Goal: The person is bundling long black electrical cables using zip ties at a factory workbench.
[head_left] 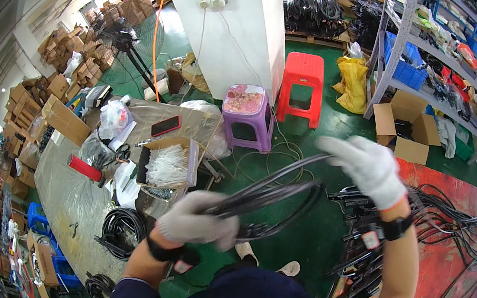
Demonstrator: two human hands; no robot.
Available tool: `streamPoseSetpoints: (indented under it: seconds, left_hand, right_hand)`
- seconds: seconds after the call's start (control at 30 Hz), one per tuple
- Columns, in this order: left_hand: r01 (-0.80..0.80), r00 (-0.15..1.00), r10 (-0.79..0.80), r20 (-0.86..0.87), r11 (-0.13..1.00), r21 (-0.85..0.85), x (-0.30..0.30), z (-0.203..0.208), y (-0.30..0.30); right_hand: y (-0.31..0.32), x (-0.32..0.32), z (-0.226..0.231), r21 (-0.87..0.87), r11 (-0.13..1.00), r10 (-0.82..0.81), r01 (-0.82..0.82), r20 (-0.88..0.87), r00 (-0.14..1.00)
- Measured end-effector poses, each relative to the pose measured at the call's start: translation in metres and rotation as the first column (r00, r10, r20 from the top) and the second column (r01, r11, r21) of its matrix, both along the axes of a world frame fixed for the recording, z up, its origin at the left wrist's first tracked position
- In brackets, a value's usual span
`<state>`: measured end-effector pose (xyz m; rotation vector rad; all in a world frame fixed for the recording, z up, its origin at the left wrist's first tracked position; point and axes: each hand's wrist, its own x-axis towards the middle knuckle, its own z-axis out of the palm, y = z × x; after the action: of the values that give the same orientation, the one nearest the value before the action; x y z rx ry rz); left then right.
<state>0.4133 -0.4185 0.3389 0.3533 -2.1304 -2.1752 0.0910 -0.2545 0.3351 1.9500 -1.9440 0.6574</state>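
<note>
A long bunch of black cable [271, 196] is up in the air between the two hands, over the green floor [298, 243]. Both hands wear white gloves. The left hand [198, 219] has its fingers clamped around one part of the bunch. The right hand [364, 166] is up high by the far end of the loop; it is blurry, so I cannot tell if its fingers are pinching the cable.

On the left is a brown desk [57, 200]. It has a box [193, 164] full of thin white cable ties [168, 165], a red phone [166, 126], a red tube [84, 167] and a black cable coil [111, 230]. On the right, more black cables [453, 223] lie on a red desk [415, 173]. A red stool [305, 67] and a purple stool [263, 122] stand in front.
</note>
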Motion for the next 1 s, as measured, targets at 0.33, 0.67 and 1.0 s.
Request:
streamPoseSetpoints:
  seconds: [0.33,0.67,1.0]
  left_hand:
    - [-0.545,0.679,0.698,-0.229,0.687,0.481,0.082,-0.04,-0.05]
    - [-0.402,0.915,0.37,0.162,0.869,0.289,-0.068,-0.018,0.023]
    - [-0.056,0.966,-0.003,0.257,0.974,0.222,-0.026,0.012,0.017]
  right_hand:
    - [0.202,-0.066,-0.09,0.343,0.843,-0.485,0.414,0.155,0.861]
    - [0.027,0.095,0.06,-0.142,0.988,0.06,-0.067,-0.055,0.997]
    - [0.052,0.002,0.003,0.038,0.996,-0.08,0.076,0.135,0.988]
